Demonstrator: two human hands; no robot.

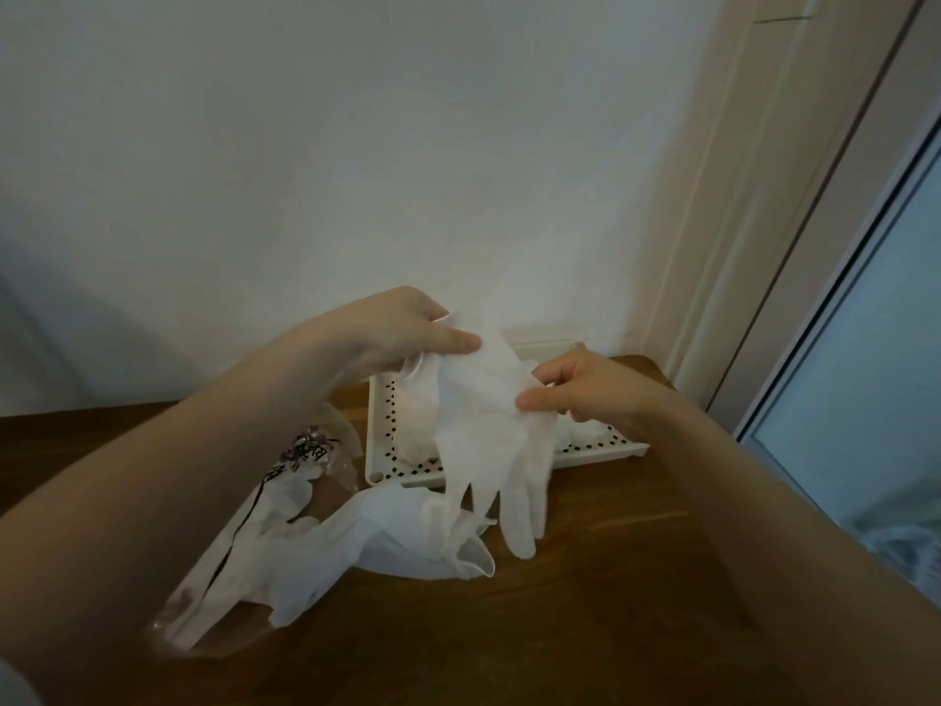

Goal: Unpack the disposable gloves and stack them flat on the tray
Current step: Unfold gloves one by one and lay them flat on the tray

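Observation:
A translucent white disposable glove (489, 425) hangs fingers-down in the air above the front of the cream perforated tray (379, 435). My left hand (402, 331) pinches its cuff at the upper left, and my right hand (580, 387) pinches the cuff edge at the right. A few white gloves (420, 425) lie on the tray behind the held one, partly hidden. A loose heap of more gloves (387, 542) lies on the wooden table in front of the tray, spilling from a clear plastic bag (300, 456) with black print.
The brown wooden table (585, 603) stands against a white wall, with the tray at its back edge. A beige door frame (738, 247) and a glass panel (865, 374) rise at the right, beyond the table's right edge.

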